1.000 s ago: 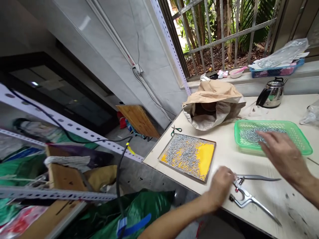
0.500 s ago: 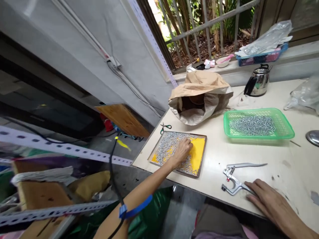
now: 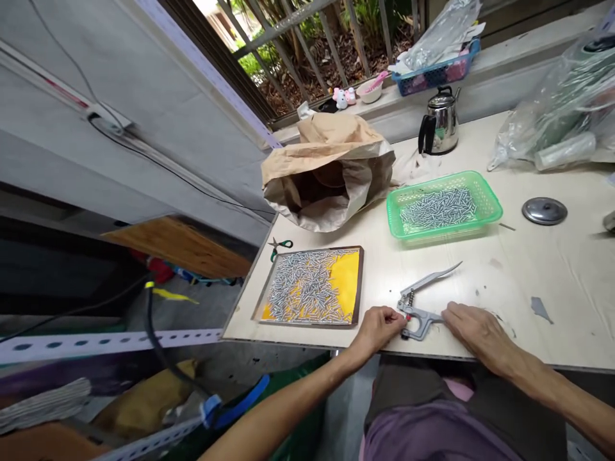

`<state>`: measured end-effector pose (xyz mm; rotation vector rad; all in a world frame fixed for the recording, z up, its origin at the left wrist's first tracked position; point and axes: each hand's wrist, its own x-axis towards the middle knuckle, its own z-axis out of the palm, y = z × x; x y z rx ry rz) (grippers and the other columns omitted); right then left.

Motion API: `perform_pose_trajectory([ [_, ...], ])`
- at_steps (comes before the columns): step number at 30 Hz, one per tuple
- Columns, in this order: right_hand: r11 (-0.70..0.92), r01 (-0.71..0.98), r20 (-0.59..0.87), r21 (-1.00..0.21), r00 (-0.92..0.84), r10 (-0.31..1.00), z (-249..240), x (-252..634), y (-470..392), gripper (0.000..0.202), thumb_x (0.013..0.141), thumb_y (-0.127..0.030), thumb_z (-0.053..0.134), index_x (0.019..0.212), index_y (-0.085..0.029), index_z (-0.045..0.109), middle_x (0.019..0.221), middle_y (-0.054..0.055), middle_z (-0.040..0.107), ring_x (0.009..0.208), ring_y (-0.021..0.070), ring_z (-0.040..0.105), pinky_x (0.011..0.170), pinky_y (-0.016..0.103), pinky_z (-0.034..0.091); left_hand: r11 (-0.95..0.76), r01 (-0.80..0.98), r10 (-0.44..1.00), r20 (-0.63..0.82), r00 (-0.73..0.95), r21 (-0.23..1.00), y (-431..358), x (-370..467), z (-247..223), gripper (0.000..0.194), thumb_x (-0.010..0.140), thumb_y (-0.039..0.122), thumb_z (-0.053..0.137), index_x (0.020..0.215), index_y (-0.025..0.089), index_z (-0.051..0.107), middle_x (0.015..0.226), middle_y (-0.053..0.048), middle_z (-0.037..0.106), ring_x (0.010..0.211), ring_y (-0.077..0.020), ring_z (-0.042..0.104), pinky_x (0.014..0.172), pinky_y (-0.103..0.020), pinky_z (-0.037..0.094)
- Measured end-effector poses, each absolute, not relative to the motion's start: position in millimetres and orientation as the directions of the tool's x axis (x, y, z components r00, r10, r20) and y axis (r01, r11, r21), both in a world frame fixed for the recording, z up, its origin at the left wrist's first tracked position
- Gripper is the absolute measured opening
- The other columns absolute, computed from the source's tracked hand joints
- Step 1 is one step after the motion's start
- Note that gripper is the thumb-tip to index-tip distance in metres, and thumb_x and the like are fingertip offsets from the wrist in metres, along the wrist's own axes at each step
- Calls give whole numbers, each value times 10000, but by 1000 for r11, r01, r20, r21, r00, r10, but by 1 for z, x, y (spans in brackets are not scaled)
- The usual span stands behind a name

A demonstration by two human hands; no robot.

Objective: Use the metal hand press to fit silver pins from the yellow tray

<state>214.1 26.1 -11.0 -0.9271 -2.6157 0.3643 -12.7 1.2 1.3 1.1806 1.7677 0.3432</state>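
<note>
My right hand (image 3: pixel 475 330) rests on the table edge, fingers closed around the lower handle of silver hand pliers (image 3: pixel 432 317). The pliers lie with their upper handle raised and a spring at the hinge. At their jaws, beside a small red part, my left hand (image 3: pixel 377 330) has its fingertips pinched together; whatever sits between them is too small to make out. Left of it lies a shallow tray (image 3: pixel 360 285) with a yellow bottom, spread with small silver metal pieces (image 3: pixel 300 285). Part of the yellow shows bare on its right side.
A green plastic basket (image 3: pixel 491 218) holds more silver pieces. Behind stand an open brown paper bag (image 3: pixel 331 153) and a steel kettle (image 3: pixel 442 125). Green-handled scissors (image 3: pixel 283 244) lie by the tray, a metal lid (image 3: pixel 544 210) at right. Clear plastic bags (image 3: pixel 542 128) sit back right.
My left hand has left the tray and moved right to the pliers' jaws. My right hand stays on the handle, and the pliers have turned slightly. The view has shifted right.
</note>
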Motion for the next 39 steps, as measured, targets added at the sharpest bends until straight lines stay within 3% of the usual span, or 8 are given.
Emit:
perform_pose_trajectory([
  [6, 727, 577, 154, -372, -734, 662, -18, 215, 29, 189, 840, -63, 380, 766, -212, 469, 740, 23, 537, 610, 156, 480, 547, 278, 316, 634, 480, 702, -712, -26, 607, 5, -12, 1, 195, 702, 296, 614, 659, 109, 647, 414, 84, 422, 377, -52, 351, 413, -191, 254],
  [16, 689, 561, 31, -460, -765, 644, -22, 220, 30, 121, 893, -203, 433, 928, -202, 549, 906, 67, 589, 773, 189, 544, 629, 298, 401, 776, 449, 447, -888, 106, 444, 9, -17, -8, 340, 558, 381, 791, 571, 121, 573, 449, 53, 529, 365, -59, 466, 370, -175, 368],
  [18, 690, 584, 58, -427, -745, 665, -22, 223, 37, 303, 852, -343, 546, 1116, -196, 533, 1142, 135, 568, 991, 256, 539, 750, 364, 440, 780, 432, 460, -883, 94, 452, 5, -16, -10, 354, 560, 396, 798, 574, 120, 577, 448, 52, 530, 362, -59, 468, 372, -178, 380],
  [22, 720, 622, 68, -308, -741, 668, -25, 229, 58, 862, 688, -549, 679, 1386, -167, 347, 1443, 207, 348, 1323, 391, 268, 980, 546, 316, 784, 412, 478, -875, 76, 464, 0, -17, -13, 367, 566, 416, 806, 595, 119, 592, 456, 45, 541, 373, -66, 491, 387, -182, 410],
  [26, 736, 624, 0, -264, -763, 647, -25, 228, 70, 950, 631, -569, 707, 1397, -146, 339, 1378, 203, 437, 1318, 386, 293, 1035, 570, 230, 782, 410, 486, -871, 70, 469, -1, -18, -15, 373, 569, 422, 807, 600, 118, 594, 456, 44, 544, 371, -66, 497, 387, -178, 418],
  [29, 739, 621, -2, -259, -766, 643, -20, 225, 72, 928, 617, -570, 712, 1374, -157, 368, 1327, 189, 481, 1256, 371, 380, 1001, 537, 290, 776, 412, 498, -865, 67, 478, -2, -18, -15, 364, 579, 412, 805, 596, 118, 590, 453, 44, 540, 366, -65, 492, 388, -178, 415],
  [36, 724, 646, -37, -243, -752, 658, 2, 218, 70, 730, 568, -496, 781, 1161, -147, 539, 1083, 138, 593, 976, 307, 520, 797, 408, 381, 767, 446, 497, -867, 42, 461, -3, -12, -6, 328, 674, 385, 744, 583, 127, 563, 455, 48, 519, 374, -71, 482, 399, -189, 395],
  [39, 718, 645, -65, -261, -754, 653, 7, 218, 67, 561, 597, -443, 793, 1029, -149, 588, 1008, 108, 603, 934, 277, 523, 790, 388, 365, 612, 641, 615, -788, -19, 462, -9, -7, 6, 307, 775, 353, 653, 579, 136, 560, 503, 25, 537, 440, -101, 525, 454, -218, 422],
])
